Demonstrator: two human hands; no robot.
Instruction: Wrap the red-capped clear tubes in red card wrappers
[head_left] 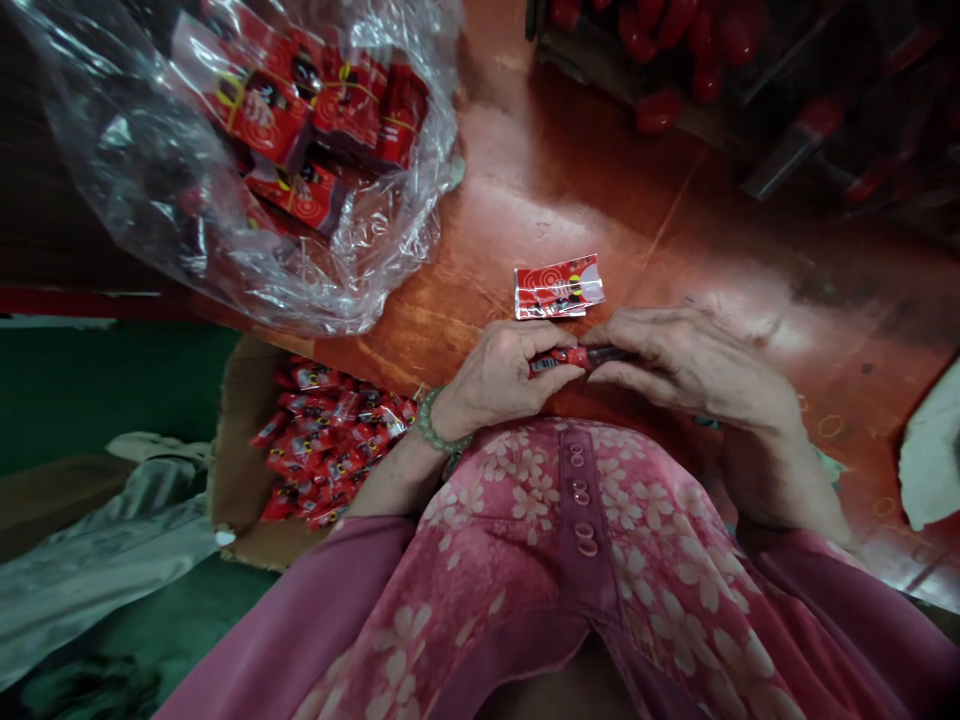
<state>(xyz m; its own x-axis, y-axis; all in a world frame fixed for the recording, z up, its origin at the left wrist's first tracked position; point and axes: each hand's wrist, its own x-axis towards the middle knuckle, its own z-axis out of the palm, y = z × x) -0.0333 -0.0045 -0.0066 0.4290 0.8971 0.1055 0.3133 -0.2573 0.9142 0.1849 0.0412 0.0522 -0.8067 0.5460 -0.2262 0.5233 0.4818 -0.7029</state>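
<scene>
Packet [576,357]: between both hands, long axis left-to-right
Left hand [502,375]: pinching its barcoded end
Right hand [679,358]: pinching its dark end

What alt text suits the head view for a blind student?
A person's left hand and right hand hold a small red and dark item over a reddish table. Red printed packets lie beyond; to the left are a clear bag of bundled packets and a cardboard box of red packets.

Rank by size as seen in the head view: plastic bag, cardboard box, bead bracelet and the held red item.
1. Plastic bag
2. Cardboard box
3. Unsure between bead bracelet and red item, which is partly covered.
</scene>
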